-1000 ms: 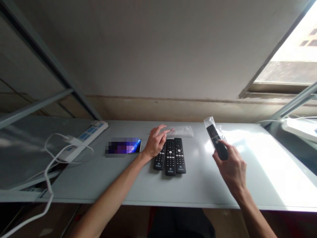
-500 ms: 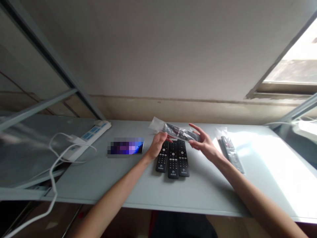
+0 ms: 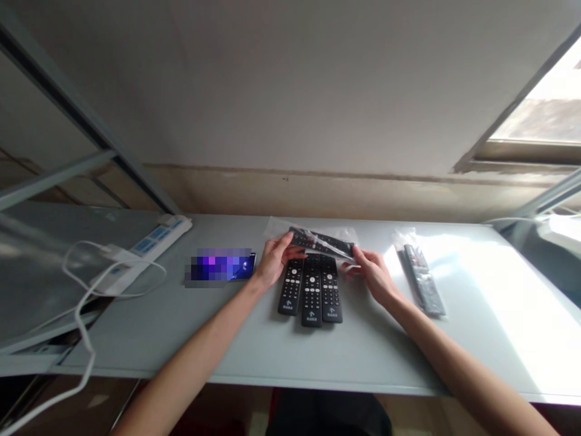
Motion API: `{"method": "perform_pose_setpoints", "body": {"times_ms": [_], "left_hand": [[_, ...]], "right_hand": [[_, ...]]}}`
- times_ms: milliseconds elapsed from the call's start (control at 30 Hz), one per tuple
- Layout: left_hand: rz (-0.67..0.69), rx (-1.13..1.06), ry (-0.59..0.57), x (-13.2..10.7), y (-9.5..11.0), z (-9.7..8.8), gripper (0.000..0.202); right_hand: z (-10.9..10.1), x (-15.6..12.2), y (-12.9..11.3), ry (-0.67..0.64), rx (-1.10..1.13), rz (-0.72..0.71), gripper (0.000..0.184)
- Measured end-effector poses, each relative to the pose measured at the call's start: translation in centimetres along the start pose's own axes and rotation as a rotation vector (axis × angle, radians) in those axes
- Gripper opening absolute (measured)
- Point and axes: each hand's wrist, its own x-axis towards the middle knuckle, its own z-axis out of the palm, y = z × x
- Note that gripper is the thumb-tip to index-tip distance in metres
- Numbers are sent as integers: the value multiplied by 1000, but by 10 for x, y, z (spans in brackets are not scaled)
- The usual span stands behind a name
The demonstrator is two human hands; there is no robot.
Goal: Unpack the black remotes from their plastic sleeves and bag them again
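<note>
Between my two hands a black remote control (image 3: pixel 322 241) in a clear plastic bag is held up at a slant, above the desk. My left hand (image 3: pixel 275 257) pinches its left end, and my right hand (image 3: pixel 372 269) grips the right end between thumb and fingers. Loose bag film sticks out past the left end. Just below lie three unwrapped black remotes side by side: a left one (image 3: pixel 291 289), a middle one (image 3: pixel 311 297) and a right one (image 3: pixel 331 293). Their upper ends are partly covered by the held remote and my fingers.
Another bagged remote (image 3: pixel 424 281) lies to the right on the grey desk (image 3: pixel 372 351). A phone (image 3: pixel 245 266) with a partly blurred screen rests on the left. Beyond it are a white power strip (image 3: pixel 149 248) and a looping white cable (image 3: pixel 86 330). Sunlight falls across the right side.
The bagged remote has been turned in my hands, and more film now shows along its upper right edge. My right hand has shifted its fingers lower around the right end. The camera view has moved slightly.
</note>
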Motion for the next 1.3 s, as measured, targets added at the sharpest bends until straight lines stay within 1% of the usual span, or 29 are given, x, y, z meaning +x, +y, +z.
{"method": "perform_pose_setpoints", "body": {"times_ms": [67, 100, 133, 167, 233, 300, 367, 400, 567, 633, 700, 800, 867, 967, 1000, 1033, 1100, 1167, 1200, 1233, 1300], "left_hand": [[-20, -17, -5, 0, 0, -1, 54], [-33, -30, -2, 1, 0, -1, 51], [-50, -46, 3, 1, 0, -2, 47], [-69, -63, 11, 2, -1, -4, 44], [-107, -91, 40, 3, -1, -6, 38], [-146, -102, 65, 3, -1, -8, 32], [-178, -111, 65, 3, -1, -8, 28], [-190, -119, 58, 2, -1, -8, 25], [-211, -156, 25, 2, 1, -6, 18], [-202, -158, 12, 3, 2, -6, 17], [-198, -156, -4, 3, 3, -6, 17], [-226, -143, -32, 2, 4, -5, 20], [-246, -127, -59, 1, 6, -4, 22], [-227, -121, -83, -2, 9, -2, 25], [-208, -127, -91, -3, 10, -1, 27], [-190, -130, -112, -5, 12, 1, 32], [-174, -103, -219, -10, 17, 7, 53], [-187, -16, -378, -16, 19, 19, 82], [-196, 42, -433, -20, 19, 26, 95], [-213, 107, -460, -24, 17, 35, 105], [-196, 248, -478, -32, 12, 54, 120]], "right_hand": [[-7, -3, -9, 73, -294, -145, 63], [-9, -5, -14, 108, -401, -211, 66], [-10, -6, -18, 135, -461, -260, 67], [-10, -7, -22, 145, -468, -289, 66], [-9, -7, -31, 111, -343, -307, 57], [-5, -4, -40, 62, -137, -316, 45], [-2, -1, -53, 17, 32, -319, 34], [0, 1, -61, 0, 84, -319, 30], [2, 9, -104, -70, 186, -383, 24], [0, 12, -115, -103, 195, -412, 23], [-4, 14, -120, -98, 218, -421, 23], [-16, 18, -120, -3, 322, -400, 22], [-31, 20, -119, 84, 428, -365, 18], [-62, 24, -115, 208, 592, -355, 7], [-74, 25, -112, 245, 641, -375, 6], [-86, 27, -109, 273, 688, -396, 11], [-106, 30, -97, 314, 815, -402, 18], [-119, 33, -80, 361, 909, -342, 22], [-122, 34, -71, 384, 919, -299, 22], [-123, 34, -61, 408, 907, -263, 21], [-118, 33, -43, 402, 837, -210, 13]]}}
